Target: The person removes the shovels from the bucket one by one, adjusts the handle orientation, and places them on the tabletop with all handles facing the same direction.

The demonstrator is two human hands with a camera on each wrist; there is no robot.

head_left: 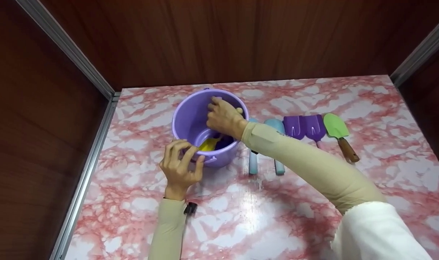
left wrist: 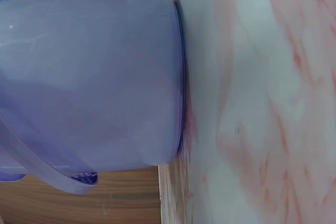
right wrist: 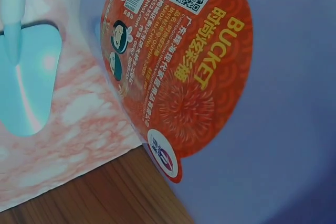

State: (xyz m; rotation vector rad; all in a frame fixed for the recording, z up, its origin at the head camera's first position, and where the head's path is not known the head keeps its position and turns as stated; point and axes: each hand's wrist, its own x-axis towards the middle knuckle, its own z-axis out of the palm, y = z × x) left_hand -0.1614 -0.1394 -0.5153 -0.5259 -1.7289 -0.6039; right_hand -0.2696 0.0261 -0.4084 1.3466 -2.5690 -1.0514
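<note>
1. At the near right, a white sleeve (head_left: 378,231) covers the person's upper arm; beige undersleeves (head_left: 168,224) run down both forearms over the red-and-white marbled table (head_left: 233,220).
2. The left hand (head_left: 179,168) is at the bucket's near left edge, its fingers bent over the rim and the thumb against the outside, gripping it.
3. The purple bucket (head_left: 192,119) stands upright on the table, left of the middle. Its carrying handle (left wrist: 47,166) hangs down outside, and its outer wall bears a red label (right wrist: 194,77) reading "BUCKET".
4. Inside the bucket, toward the near side, lies a yellow piece (head_left: 208,145), partly hidden.
5. The right hand (head_left: 224,117) reaches into the bucket over its right rim, knuckles up and fingers curled; whether they hold anything I cannot tell. A pale round knob (head_left: 240,110) shows just beside it.
6. Right of the bucket, a first blue tool (head_left: 253,166) and a second blue tool (head_left: 279,168) lie side by side, partly covered by the right forearm.
7. Farther right come two purple shovels (head_left: 314,126), touching, then a green trowel (head_left: 336,125) with a brown handle pointing near and right.
8. At the far side, a dark wood panel (head_left: 219,43) rises behind the table.
</note>
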